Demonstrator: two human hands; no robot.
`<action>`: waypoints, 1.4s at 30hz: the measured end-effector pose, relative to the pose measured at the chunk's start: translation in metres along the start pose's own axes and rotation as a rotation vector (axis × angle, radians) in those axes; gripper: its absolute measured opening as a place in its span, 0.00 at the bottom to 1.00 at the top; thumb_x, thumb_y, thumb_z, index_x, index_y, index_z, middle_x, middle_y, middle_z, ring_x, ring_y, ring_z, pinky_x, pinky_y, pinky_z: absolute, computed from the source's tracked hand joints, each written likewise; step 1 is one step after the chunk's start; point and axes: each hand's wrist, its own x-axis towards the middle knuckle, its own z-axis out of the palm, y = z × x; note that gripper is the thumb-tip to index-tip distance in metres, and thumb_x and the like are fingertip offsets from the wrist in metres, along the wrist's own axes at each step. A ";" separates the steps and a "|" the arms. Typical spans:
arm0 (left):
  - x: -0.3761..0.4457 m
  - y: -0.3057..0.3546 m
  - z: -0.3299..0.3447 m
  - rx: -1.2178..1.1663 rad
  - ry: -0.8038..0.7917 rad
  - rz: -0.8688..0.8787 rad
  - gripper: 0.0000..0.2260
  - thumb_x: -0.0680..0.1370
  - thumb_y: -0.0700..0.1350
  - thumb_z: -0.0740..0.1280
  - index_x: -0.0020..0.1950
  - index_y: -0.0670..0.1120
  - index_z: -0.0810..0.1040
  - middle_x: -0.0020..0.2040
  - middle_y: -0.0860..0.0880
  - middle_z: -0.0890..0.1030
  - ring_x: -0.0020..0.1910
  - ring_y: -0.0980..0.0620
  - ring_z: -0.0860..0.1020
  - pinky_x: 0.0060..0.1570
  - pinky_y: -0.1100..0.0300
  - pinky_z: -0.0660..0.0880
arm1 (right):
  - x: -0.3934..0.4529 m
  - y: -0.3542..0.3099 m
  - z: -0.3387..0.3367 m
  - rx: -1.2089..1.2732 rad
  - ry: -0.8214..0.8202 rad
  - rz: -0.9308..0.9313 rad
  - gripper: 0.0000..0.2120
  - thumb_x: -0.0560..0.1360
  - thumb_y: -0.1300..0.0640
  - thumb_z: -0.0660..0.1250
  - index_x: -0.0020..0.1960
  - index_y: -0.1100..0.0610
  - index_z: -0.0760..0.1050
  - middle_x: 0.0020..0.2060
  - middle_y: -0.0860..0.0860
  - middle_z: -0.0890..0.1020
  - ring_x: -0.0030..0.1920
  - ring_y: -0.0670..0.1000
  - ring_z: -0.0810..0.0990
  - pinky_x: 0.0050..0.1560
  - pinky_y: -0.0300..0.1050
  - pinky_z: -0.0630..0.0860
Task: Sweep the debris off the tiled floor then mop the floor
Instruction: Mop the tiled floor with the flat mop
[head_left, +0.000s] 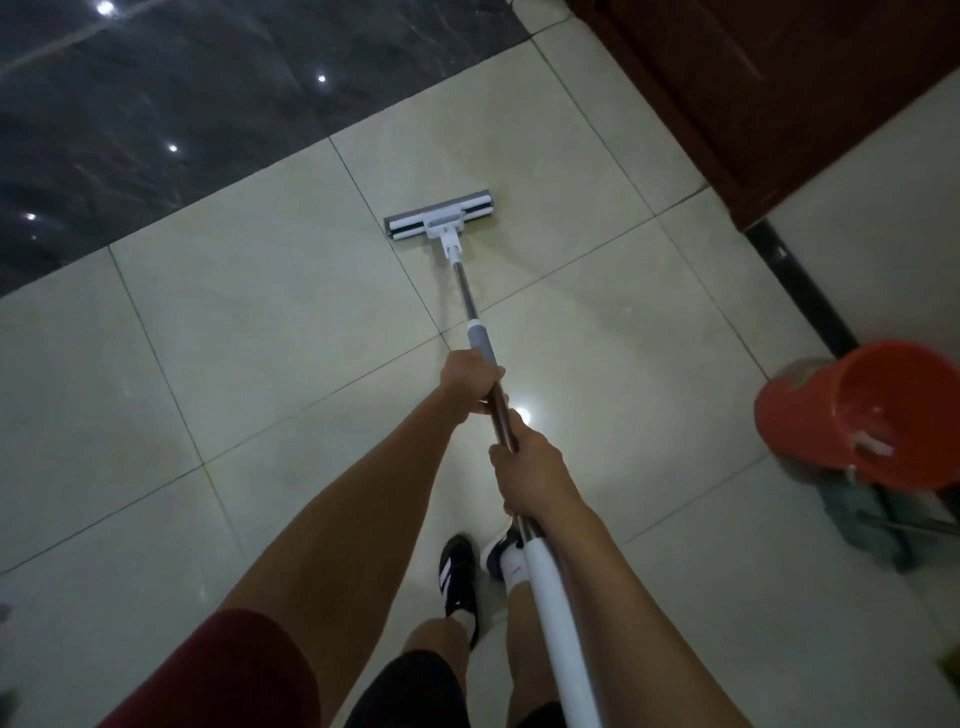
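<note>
A dark red short sleeve (244, 670) covers the left upper arm, black shorts (410, 691) sit below, and black trainers with white stripes (458, 577) go with white socks (511, 564); both forearms are bare

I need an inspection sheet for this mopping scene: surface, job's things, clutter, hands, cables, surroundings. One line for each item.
Surface: pale tiled floor, glossy, with a lamp reflection near the hands; no debris seen.
Job's things: flat mop, head lying flat on the tiles, long handle running back to the person.
Clutter: orange bucket at the right, with a bluish cloth mop lying beside it.
Hands: left hand grips the handle further down; right hand grips it nearer the body.
Cables: nothing seen.
Surroundings: dark marble floor at upper left; brown wooden furniture at upper right.
</note>
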 end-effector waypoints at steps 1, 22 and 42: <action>-0.004 -0.011 -0.003 -0.002 -0.005 0.001 0.09 0.79 0.37 0.70 0.57 0.36 0.75 0.42 0.38 0.82 0.39 0.39 0.86 0.42 0.42 0.84 | -0.007 0.005 0.011 -0.003 0.016 0.003 0.25 0.81 0.57 0.57 0.77 0.45 0.59 0.48 0.53 0.78 0.36 0.52 0.80 0.33 0.46 0.80; -0.163 -0.237 0.044 0.202 -0.109 0.004 0.08 0.80 0.39 0.68 0.56 0.36 0.75 0.46 0.35 0.83 0.38 0.39 0.85 0.29 0.52 0.82 | -0.198 0.195 0.128 -0.017 0.062 0.056 0.24 0.81 0.57 0.56 0.76 0.45 0.61 0.46 0.52 0.79 0.39 0.50 0.78 0.35 0.41 0.75; -0.228 -0.313 0.111 0.171 0.005 0.116 0.04 0.77 0.40 0.66 0.43 0.42 0.72 0.44 0.39 0.82 0.40 0.38 0.85 0.40 0.41 0.84 | -0.259 0.288 0.131 0.064 0.163 -0.015 0.18 0.82 0.54 0.57 0.71 0.45 0.68 0.38 0.45 0.76 0.37 0.49 0.77 0.40 0.47 0.79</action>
